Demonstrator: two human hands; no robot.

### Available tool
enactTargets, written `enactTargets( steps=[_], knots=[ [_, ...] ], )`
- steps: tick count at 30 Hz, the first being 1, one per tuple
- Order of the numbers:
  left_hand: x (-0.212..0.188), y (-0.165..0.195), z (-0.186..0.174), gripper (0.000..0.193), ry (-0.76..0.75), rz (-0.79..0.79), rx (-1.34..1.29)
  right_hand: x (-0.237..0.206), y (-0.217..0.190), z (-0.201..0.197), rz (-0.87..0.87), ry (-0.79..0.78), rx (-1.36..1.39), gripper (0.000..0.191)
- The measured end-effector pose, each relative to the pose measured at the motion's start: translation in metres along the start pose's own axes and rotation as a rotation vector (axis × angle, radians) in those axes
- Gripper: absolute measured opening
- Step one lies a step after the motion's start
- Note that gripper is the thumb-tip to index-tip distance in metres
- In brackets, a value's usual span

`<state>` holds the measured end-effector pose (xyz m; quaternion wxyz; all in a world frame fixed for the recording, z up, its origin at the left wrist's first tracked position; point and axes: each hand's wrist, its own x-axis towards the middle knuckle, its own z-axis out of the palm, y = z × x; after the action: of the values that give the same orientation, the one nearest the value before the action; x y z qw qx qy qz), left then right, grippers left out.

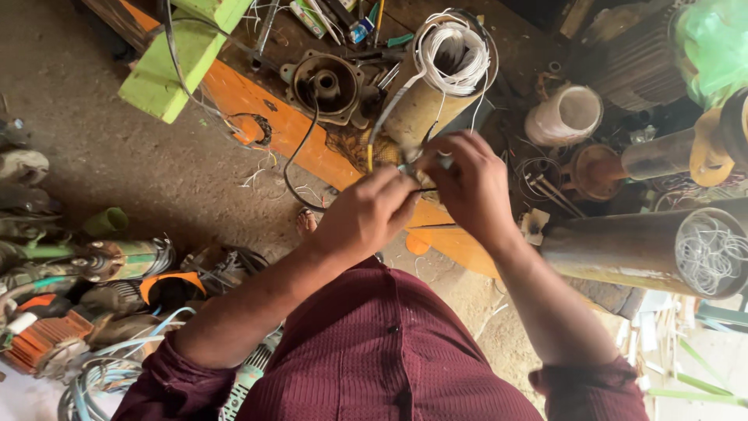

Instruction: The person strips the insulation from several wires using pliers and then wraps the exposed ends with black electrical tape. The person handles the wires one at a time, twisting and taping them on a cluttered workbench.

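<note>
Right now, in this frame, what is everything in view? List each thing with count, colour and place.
motor stator tube with white winding wires: one, tan, upright just beyond the hands
second stator tube: one, grey-brown, lying at right, white wires in its open end
motor end housing: one, dark metal, top centre
orange plank: one, under the housing
green block: one, top left
white roll: one, upper right
green plastic bag: one, top right corner
motor parts and cable coils: several, mixed colours, left edge
maroon shirt: one, bottom centre
left hand: pinching thin wires, centre
right hand: pinching the same wires, touching the left
</note>
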<state>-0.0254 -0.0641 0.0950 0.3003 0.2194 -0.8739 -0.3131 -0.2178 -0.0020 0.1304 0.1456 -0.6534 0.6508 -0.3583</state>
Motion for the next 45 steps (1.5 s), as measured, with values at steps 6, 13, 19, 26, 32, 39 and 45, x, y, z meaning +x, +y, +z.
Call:
enactTargets(
  steps=[6,13,19,26,32,39,45],
  knots=[
    [0.007,-0.005,-0.020,0.020,-0.193,-0.207,-0.601,-0.029,0.009,0.008,-0.608,0.220,-0.370,0.038],
    [0.005,0.001,-0.009,0.015,-0.055,-0.063,-0.149,-0.011,0.003,-0.002,-0.661,0.240,-0.291,0.019],
    [-0.002,0.004,0.004,0.027,0.160,0.170,0.108,0.025,-0.008,-0.008,0.136,-0.199,-0.136,0.013],
    [0.000,0.004,-0.003,0.017,0.038,-0.041,-0.167,-0.011,-0.011,-0.005,-0.027,0.091,0.046,0.026],
    [0.004,-0.008,-0.014,0.020,-0.101,-0.075,-0.486,-0.020,0.001,-0.001,-0.778,0.244,-0.538,0.033],
    [-0.006,0.001,0.007,0.020,0.053,0.007,-0.072,-0.002,-0.010,-0.014,-0.351,0.079,-0.232,0.019],
    [-0.006,-0.001,0.014,0.032,0.246,0.255,0.262,0.025,-0.008,-0.009,-0.022,-0.109,-0.185,0.012]
  ],
)
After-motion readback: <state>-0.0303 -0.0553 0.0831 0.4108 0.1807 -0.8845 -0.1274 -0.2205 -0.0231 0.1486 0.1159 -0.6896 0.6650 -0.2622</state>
